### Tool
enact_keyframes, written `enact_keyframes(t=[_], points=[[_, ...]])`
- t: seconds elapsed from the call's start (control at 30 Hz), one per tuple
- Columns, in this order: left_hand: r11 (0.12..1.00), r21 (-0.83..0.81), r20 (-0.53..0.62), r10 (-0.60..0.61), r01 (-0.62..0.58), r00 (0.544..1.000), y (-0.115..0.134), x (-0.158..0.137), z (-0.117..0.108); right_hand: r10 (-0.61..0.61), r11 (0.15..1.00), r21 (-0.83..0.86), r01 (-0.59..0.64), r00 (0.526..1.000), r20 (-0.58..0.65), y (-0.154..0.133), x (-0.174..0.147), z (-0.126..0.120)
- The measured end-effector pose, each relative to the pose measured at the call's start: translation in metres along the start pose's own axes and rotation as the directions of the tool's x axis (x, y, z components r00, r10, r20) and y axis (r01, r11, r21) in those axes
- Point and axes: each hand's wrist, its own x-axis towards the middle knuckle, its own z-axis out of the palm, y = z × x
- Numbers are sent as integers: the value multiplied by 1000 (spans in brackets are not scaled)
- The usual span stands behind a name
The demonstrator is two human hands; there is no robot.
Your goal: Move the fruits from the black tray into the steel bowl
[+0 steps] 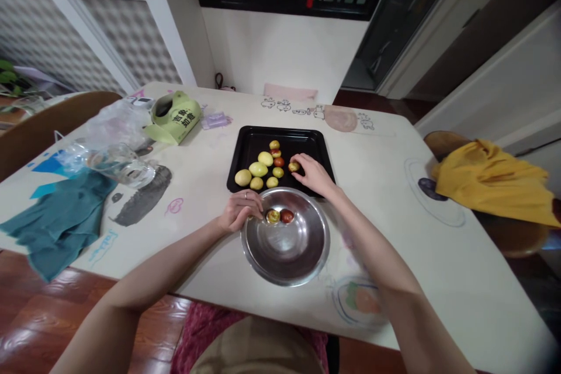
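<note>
A steel bowl [287, 251] stands near the table's front edge, with two jujubes [286, 216] inside against its far left wall. My left hand [242, 210] is at the bowl's left rim, its fingers curled over the edge. Beyond the bowl lies a black baking tray [253, 143], which the bowl's far rim overlaps. Several small yellow-green and reddish-brown jujubes [277, 172] lie in it beside larger pale green oval fruits [258, 169]. Over the tray's right part, my right hand [311, 172] pinches a yellowish-brown jujube [293, 167] between thumb and fingers.
To the left are a teal cloth [65, 222], a clear plastic jug [131, 169] lying on its side, a crumpled plastic bag [114, 123] and a green paper bag [175, 120]. A yellow garment [491, 181] drapes over a chair at the right. Drawings mark the white tabletop [438, 269].
</note>
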Motion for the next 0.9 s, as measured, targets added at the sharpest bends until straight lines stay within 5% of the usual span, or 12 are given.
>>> enact_keyframes(t=[0.13,0.23,0.37,0.5,0.7,0.9], points=[[1000,1,6,8,-8,1000,-2,-2,0,-51,996,67,55,997,-52,-31,-23,-23],[1000,8,25,1,-1,1000,-2,-2,0,-178,973,154,170,983,37,-64,-43,-35],[1000,1,41,-20,20,999,-2,-1,0,-380,923,202,327,859,342,-102,-59,-34],[1000,-22,-20,-4,4,1000,-2,-1,3,-433,896,137,422,761,483,-120,-66,-20],[996,-29,-82,-84,82,993,-3,-7,7,-448,860,29,510,725,522,-125,-75,-1],[996,-27,-122,-90,87,989,-2,-6,6,-428,850,-47,525,739,521,-127,-77,4]])
